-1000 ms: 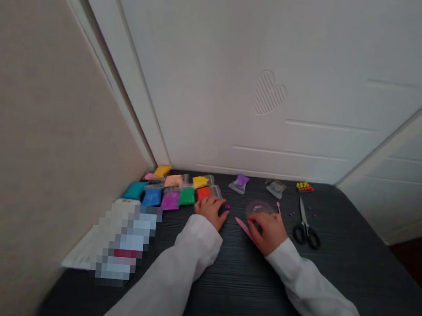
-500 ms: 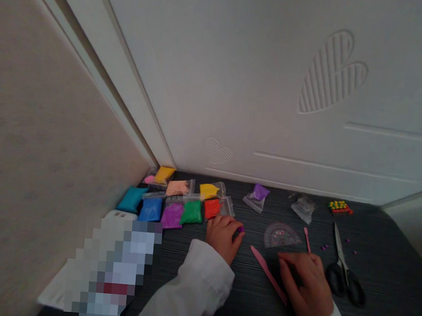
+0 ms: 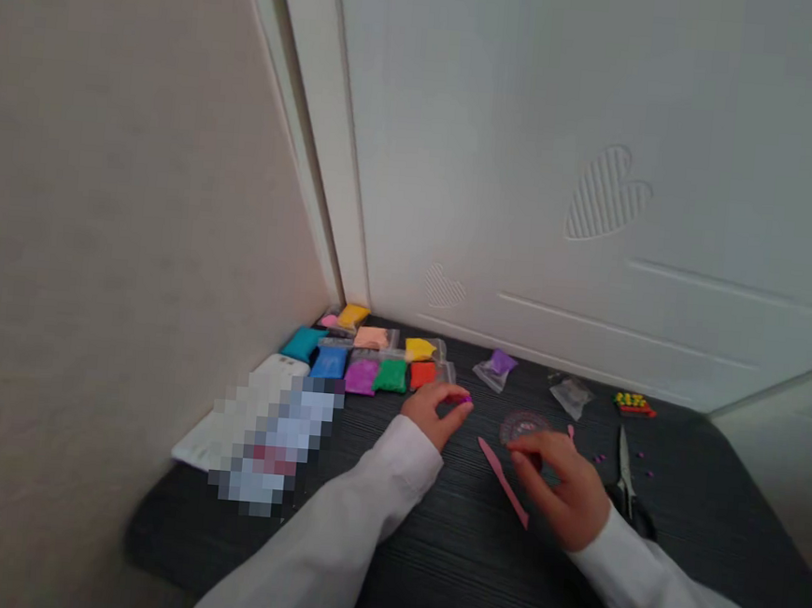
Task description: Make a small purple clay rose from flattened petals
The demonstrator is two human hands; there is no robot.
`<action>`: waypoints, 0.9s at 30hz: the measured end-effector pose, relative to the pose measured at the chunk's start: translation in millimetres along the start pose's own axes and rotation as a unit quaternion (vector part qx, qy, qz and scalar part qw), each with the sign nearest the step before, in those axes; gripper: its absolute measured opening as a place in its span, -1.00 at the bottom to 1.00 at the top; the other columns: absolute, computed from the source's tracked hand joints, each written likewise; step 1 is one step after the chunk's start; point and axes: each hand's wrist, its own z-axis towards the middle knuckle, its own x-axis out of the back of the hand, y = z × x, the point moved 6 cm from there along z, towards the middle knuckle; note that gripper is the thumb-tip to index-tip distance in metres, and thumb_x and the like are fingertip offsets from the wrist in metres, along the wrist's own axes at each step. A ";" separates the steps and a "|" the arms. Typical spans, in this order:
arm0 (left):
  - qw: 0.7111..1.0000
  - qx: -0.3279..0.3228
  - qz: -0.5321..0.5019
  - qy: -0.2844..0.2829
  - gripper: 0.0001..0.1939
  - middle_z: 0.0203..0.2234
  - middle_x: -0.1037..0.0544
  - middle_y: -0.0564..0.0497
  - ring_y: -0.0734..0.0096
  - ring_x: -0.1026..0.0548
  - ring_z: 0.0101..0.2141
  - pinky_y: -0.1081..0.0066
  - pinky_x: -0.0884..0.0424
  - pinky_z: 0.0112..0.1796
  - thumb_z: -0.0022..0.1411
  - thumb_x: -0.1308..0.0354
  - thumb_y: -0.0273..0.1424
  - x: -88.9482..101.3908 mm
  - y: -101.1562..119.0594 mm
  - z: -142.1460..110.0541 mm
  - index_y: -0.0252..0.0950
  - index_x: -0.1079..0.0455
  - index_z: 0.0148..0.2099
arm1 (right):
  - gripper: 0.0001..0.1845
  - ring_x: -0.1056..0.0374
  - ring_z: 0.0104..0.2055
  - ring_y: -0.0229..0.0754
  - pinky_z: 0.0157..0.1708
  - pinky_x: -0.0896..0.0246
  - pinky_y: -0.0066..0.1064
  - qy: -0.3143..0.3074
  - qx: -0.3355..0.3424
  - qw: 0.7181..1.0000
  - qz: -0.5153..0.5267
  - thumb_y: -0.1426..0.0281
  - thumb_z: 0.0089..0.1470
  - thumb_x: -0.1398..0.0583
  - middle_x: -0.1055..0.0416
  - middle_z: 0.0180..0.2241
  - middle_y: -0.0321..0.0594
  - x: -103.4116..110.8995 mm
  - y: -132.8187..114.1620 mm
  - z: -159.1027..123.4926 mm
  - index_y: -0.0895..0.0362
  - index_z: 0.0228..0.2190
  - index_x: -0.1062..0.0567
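Observation:
My left hand (image 3: 432,413) pinches a small lump of purple clay (image 3: 467,400) between thumb and forefinger, just in front of the bagged clay. To its right, my right hand (image 3: 566,493) has thumb and forefinger brought together; anything between the tips is too small to make out. A pink plastic clay knife (image 3: 503,480) lies between the hands. Partly behind my right fingers is a clear protractor (image 3: 523,422). A thin pink tool (image 3: 571,433) shows beyond that hand. Scissors (image 3: 624,466) lie to its right, with tiny purple clay bits (image 3: 599,458) beside the blades.
Bags of coloured clay, including green (image 3: 391,375) and blue (image 3: 329,362), line the back left. A purple clay bag (image 3: 502,363), a clear bag (image 3: 570,395) and a small yellow, green and red clay piece (image 3: 633,403) lie along the white panel (image 3: 457,196). A white phone-like object (image 3: 278,369) lies left.
The view has shifted, so the table things appear higher and further left. My right hand has come closer to my left, now over the protractor's edge. My left hand still pinches the purple clay.

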 end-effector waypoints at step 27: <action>0.895 0.136 -0.422 -0.058 -0.73 -0.62 -0.42 0.07 0.58 -0.33 -0.56 0.48 -0.26 -0.44 -0.23 -0.26 -0.33 0.3 10.2 -62.6 -0.37 -0.41 -0.41 | -0.75 -0.18 -0.58 -0.38 -0.57 -0.15 -0.48 0.190 -0.145 0.925 0.295 0.24 -0.10 -0.13 -0.32 -0.58 -0.31 -11.9 11.6 -4.6 0.16 -0.39 -0.39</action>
